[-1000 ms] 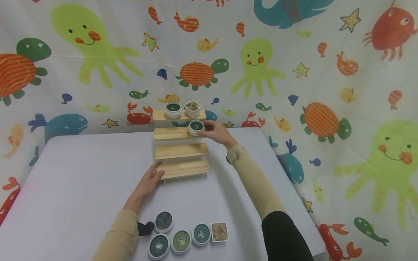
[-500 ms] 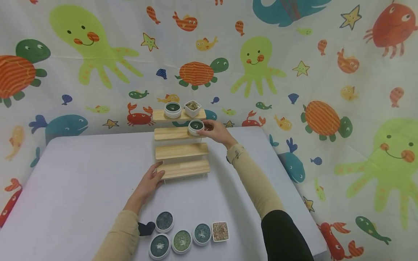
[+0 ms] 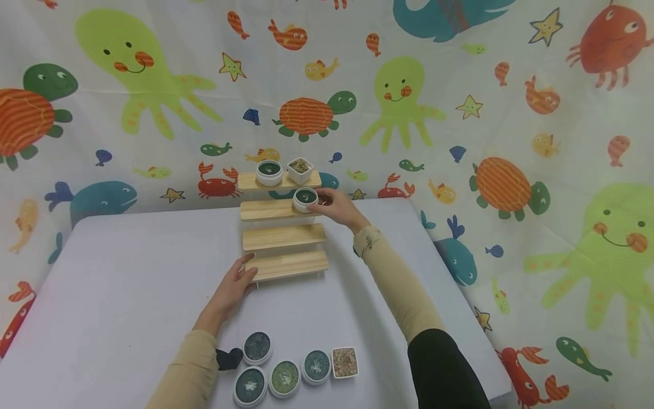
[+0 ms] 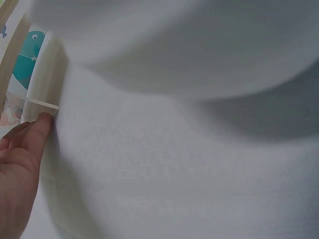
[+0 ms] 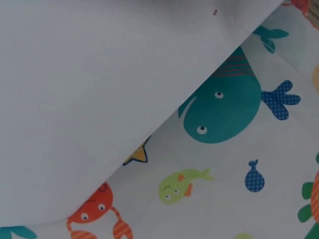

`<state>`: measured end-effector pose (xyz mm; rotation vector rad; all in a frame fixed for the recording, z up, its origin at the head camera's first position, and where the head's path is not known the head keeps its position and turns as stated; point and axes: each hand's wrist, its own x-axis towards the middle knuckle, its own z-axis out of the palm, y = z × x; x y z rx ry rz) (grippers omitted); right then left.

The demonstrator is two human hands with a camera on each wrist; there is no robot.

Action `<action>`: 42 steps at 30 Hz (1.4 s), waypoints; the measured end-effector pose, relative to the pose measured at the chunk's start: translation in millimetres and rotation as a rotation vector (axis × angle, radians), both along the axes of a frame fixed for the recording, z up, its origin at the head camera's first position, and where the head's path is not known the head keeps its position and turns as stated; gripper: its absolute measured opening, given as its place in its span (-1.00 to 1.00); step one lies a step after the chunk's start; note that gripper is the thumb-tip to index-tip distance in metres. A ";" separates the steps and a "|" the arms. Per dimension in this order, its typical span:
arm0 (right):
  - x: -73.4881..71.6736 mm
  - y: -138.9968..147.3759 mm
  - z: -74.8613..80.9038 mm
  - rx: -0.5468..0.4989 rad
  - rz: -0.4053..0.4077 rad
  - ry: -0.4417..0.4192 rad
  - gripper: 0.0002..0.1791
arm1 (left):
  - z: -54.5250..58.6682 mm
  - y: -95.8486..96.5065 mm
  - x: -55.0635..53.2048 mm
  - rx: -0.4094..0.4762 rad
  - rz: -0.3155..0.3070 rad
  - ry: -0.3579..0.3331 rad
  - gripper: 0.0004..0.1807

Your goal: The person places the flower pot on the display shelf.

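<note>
In the head view a tiered wooden display shelf [image 3: 283,236] stands at the back of the table. My left hand [image 3: 231,288] grips the left end of its lowest board, thumb on the front edge; the left wrist view has the fingers [image 4: 37,137] against the end. At the right end of the second board from the top, my right hand [image 3: 341,209] pinches a round white bowl [image 3: 305,200] with a dark green content. Up on the top board sit another dark green round bowl [image 3: 269,172] and a square white bowl [image 3: 300,170] of brownish bits.
Near the front of the table [image 3: 138,295] stand several round white bowls [image 3: 284,378] with green or grey-blue contents, and a square bowl [image 3: 344,362] of tan bits. A sea-animal print curtain [image 3: 327,74] hangs behind and to the right.
Both hands keep their places, the right on the round bowl and the left on the shelf's lowest board. Only the head view has shifted very slightly.
</note>
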<state>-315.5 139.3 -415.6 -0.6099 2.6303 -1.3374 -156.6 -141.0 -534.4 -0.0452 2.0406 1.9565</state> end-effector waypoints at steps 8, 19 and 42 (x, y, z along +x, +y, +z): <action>3.2 -0.1 1.9 -0.008 0.007 -0.015 -0.38 | -0.3 0.2 1.8 -0.001 0.008 -0.005 -0.31; 0.9 1.1 -2.0 -0.021 0.013 -0.021 -0.36 | 1.5 1.1 2.8 -0.003 0.018 -0.018 -0.34; 22.5 35.4 -12.6 -0.118 -0.012 -0.008 -0.43 | 1.2 -0.8 -0.4 0.013 -0.006 0.010 -0.31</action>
